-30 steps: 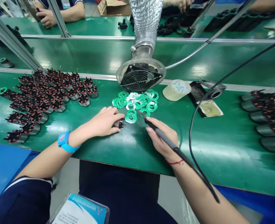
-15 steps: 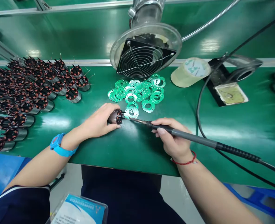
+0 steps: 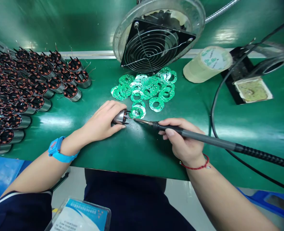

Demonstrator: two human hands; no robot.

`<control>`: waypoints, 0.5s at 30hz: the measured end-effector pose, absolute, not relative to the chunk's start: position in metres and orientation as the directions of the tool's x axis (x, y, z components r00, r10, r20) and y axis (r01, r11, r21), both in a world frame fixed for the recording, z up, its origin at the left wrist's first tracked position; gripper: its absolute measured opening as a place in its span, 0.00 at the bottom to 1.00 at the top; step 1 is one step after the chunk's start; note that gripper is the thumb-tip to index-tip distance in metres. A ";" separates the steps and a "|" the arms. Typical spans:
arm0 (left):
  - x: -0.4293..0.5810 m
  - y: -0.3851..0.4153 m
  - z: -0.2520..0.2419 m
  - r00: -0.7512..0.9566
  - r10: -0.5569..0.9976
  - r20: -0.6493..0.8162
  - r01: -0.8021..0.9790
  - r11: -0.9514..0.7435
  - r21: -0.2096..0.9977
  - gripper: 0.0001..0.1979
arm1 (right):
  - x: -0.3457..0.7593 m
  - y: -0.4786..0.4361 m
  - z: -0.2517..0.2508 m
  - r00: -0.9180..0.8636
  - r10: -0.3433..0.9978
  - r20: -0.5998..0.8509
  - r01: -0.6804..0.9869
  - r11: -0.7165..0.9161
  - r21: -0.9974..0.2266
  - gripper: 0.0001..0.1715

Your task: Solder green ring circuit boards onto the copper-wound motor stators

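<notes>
My left hand (image 3: 106,121) is closed around a motor stator (image 3: 119,117), a metal cylinder lying on its side with its pins facing right. My right hand (image 3: 184,139) grips a soldering iron (image 3: 202,137) by its black and grey handle. The iron's tip points left and sits at the stator's pin end; whether it touches a pin I cannot tell. Just beyond the tip, a ring-shaped green circuit board (image 3: 137,112) lies at the near end of a pile of such boards (image 3: 148,89).
Many stators (image 3: 33,77) stand in rows at the left. A fume extractor fan (image 3: 151,48) hangs over the boards. Back right are a tape roll (image 3: 204,65), an iron stand (image 3: 240,69) with a yellowish sponge (image 3: 253,89), and a black cable (image 3: 212,112) looping across the bench.
The view has shifted and come slightly closer to the bench. Both hands keep their holds, and the iron's tip stays near the stator's pins.
</notes>
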State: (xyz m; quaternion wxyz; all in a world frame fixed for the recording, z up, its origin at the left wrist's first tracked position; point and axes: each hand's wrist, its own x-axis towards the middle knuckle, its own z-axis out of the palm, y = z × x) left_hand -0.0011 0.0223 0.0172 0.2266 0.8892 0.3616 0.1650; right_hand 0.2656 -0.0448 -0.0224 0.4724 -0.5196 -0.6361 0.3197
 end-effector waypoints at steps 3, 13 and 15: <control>-0.002 0.022 0.017 0.681 0.719 0.136 0.569 -0.638 0.519 0.20 | 0.265 -0.045 -0.022 -0.007 0.963 0.269 0.345 0.255 -0.903 0.09; 0.000 0.022 0.018 0.677 0.724 0.132 0.583 -0.637 0.504 0.20 | 0.264 -0.044 -0.021 -0.011 0.960 0.280 0.326 0.269 -0.906 0.08; 0.000 0.022 0.018 0.676 0.725 0.129 0.588 -0.637 0.499 0.20 | 0.263 -0.043 -0.021 -0.002 0.963 0.270 0.334 0.255 -0.907 0.09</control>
